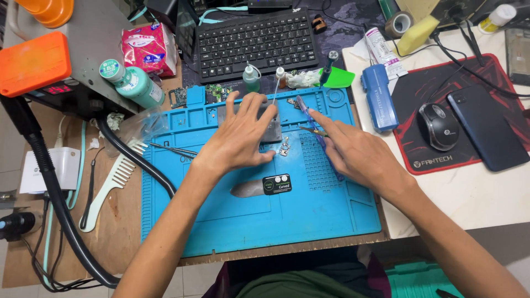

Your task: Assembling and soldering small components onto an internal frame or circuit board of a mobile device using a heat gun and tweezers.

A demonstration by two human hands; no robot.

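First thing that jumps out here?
The bright blue repair mat at centre, with both hands over its upper part: the left hand lies flat on a grey device, and the right hand holds a purple-handled tool beside it. Next, the orange-topped station at far left and the red-edged mouse pad at right, bearing a mouse and phone.

We see a black flat keyboard [256, 40] at the back of the surface, with a pink printed tissue packet [148, 48] to its left. A cream plastic wide-toothed comb [110, 185] lies left of the mat. To the right, a black computer mouse [437, 127] and a dark blue smartphone [487, 128] rest on a black red-edged mouse pad [419, 91], beside a blue cylindrical case [380, 97].
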